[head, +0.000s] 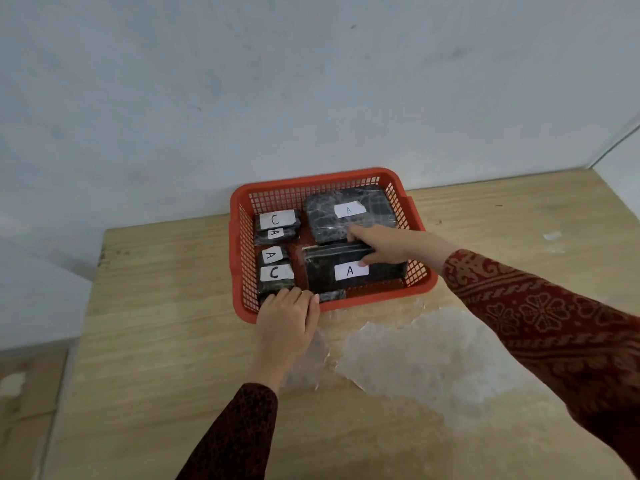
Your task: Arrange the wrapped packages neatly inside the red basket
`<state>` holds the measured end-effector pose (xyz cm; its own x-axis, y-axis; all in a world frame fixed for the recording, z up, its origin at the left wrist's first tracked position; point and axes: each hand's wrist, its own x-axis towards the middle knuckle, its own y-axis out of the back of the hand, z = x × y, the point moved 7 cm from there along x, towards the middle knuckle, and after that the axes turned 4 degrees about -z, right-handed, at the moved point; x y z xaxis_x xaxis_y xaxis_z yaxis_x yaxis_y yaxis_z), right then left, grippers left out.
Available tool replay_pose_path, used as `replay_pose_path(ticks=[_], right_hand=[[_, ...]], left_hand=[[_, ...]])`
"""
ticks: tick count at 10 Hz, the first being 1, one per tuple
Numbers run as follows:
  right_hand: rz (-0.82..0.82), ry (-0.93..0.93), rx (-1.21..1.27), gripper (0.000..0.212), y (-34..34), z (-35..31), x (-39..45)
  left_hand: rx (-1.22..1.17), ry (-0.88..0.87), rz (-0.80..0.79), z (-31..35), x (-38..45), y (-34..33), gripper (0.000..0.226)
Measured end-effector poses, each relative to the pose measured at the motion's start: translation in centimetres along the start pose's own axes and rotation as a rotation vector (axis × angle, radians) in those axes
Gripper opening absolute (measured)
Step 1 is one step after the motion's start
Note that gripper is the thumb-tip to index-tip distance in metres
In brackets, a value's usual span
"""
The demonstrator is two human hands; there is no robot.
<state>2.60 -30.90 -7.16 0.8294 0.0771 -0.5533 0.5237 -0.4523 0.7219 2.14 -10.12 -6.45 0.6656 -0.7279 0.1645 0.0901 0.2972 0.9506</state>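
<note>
We note red plastic mesh basket (pixel 311 179), centre; rectangular packages (pixel 323 221) glossy black, film-wrapped, white labels (pixel 276 219). Right hand (pixel 382 244) pinches big package (pixel 323 273); left hand (pixel 285 318) over rim, grip unclear.

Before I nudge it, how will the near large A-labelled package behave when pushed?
The near large A-labelled package seems stiff: straight edges under the right hand. Glossy wrap, likely slippery. Flat, boxy: should slide in the red basket, not roll.

light: soft, dim, even | shadows: faint | focus: slightly soft | edges: wide-angle bending
</note>
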Motion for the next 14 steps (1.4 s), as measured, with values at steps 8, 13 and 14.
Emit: replay_pose_path(ticks=[8,13,14], right_hand=[[0.245,-0.083,-0.662,0.084,-2.9,-1.6,-0.6],[0.151,-0.07,-0.158,0.045,-3.3,-3.1,-3.9],[0.218,-0.046,-0.231,0.045,-2.0,-4.5,-4.8]], left_hand=[[0.007,-0.013,0.076,0.3,0.0,0.1,0.037],[-0.428,0.229,-0.178,-1.5,1.4,0.2,0.018],[-0.657,0.312,-0.338,-1.9,2.2,0.6,0.012]])
